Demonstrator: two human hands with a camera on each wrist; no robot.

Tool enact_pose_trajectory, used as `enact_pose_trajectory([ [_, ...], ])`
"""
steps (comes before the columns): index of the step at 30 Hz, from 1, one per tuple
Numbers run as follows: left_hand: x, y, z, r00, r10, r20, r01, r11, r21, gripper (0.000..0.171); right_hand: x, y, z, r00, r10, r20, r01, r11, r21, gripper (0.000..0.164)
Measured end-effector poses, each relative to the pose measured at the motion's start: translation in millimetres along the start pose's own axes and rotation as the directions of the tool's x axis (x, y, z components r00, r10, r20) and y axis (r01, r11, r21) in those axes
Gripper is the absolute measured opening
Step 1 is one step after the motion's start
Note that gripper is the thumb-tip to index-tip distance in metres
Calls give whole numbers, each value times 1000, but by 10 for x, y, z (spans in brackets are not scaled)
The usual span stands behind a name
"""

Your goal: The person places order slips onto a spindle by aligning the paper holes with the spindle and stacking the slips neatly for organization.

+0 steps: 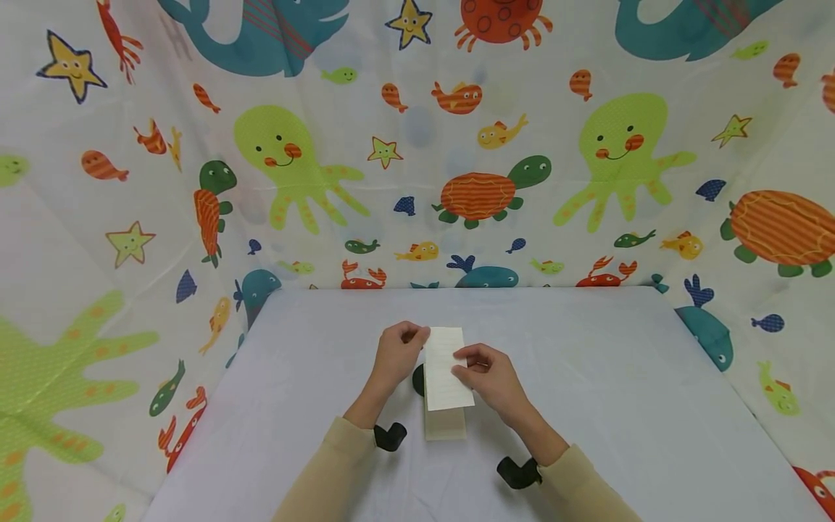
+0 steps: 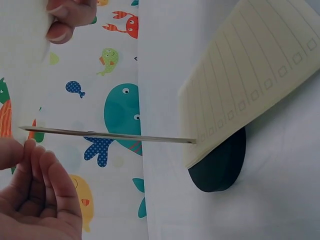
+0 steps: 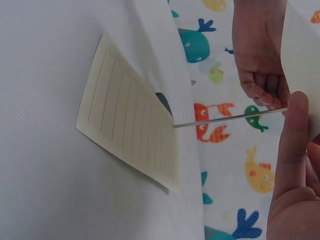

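My left hand (image 1: 398,355) pinches the upper left corner of a cream paper sheet (image 1: 446,373). Its right edge is pinched between the thumb and fingers of my right hand (image 1: 492,378). Below stands a paper spike, its thin metal rod (image 2: 110,135) rising from a round black base (image 2: 220,167). A lined note (image 2: 250,85) with small checkboxes is threaded on the rod, low down by the base, and lies tilted. The rod's pointed tip is close to the held sheet; whether they touch I cannot tell. In the head view the held sheet hides the rod.
A white cloth covers the table (image 1: 293,348). Behind and at the sides hangs a curtain (image 1: 417,210) printed with sea animals. Black wrist straps (image 1: 389,437) show at both wrists.
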State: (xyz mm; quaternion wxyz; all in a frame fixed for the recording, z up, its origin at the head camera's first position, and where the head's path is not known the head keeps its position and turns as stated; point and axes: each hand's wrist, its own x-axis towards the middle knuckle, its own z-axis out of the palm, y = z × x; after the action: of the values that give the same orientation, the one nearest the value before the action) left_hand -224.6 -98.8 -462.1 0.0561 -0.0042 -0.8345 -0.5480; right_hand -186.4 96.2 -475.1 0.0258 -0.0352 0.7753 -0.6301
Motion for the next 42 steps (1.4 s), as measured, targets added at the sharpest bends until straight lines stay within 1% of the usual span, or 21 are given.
enact_pose_trajectory([
  [7, 29, -23, -3, 1000, -30, -3, 30, 1000, -10, 21, 1, -9, 26, 1000, -11, 9, 11, 1000, 3, 22],
  [10, 34, -20, -1, 1000, -29, -8, 29, 1000, -3, 20, -4, -12, 35, 1000, -13, 15, 13, 1000, 10, 22],
  [14, 39, -27, 10, 1000, -5, -16, 5, 1000, 10, 19, -10, 1, 46, 1000, -16, 12, 16, 1000, 16, 22],
  [16, 35, -61, 21, 1000, 2, -14, -2, 1000, 30, 18, -11, 27, 56, 1000, -15, 10, 15, 1000, 8, 21],
  [20, 8, -169, 48, 999, -31, -8, 31, 997, 69, 17, -19, 110, 78, 1000, 5, 28, -4, 1000, -19, 20],
  [23, -8, -226, 69, 998, -57, -10, 58, 996, 74, 17, -19, 158, 88, 999, 18, 42, -17, 999, -31, 20],
  [28, 5, -254, 90, 999, -46, -3, 46, 996, 80, 17, 6, 191, 89, 999, 4, 43, -3, 1000, -27, 19],
  [34, 25, -329, 110, 997, -73, 32, 69, 992, 109, 17, 21, 263, 100, 998, -12, 56, 16, 998, -67, 19],
  [38, 16, -417, 141, 996, -71, 49, 65, 990, 127, 15, 34, 354, 112, 997, -15, 72, 23, 994, -109, 18],
  [42, -7, -491, 178, 996, -59, 70, 47, 987, 155, 14, 20, 393, 132, 997, -13, 79, 27, 984, -178, 17],
])
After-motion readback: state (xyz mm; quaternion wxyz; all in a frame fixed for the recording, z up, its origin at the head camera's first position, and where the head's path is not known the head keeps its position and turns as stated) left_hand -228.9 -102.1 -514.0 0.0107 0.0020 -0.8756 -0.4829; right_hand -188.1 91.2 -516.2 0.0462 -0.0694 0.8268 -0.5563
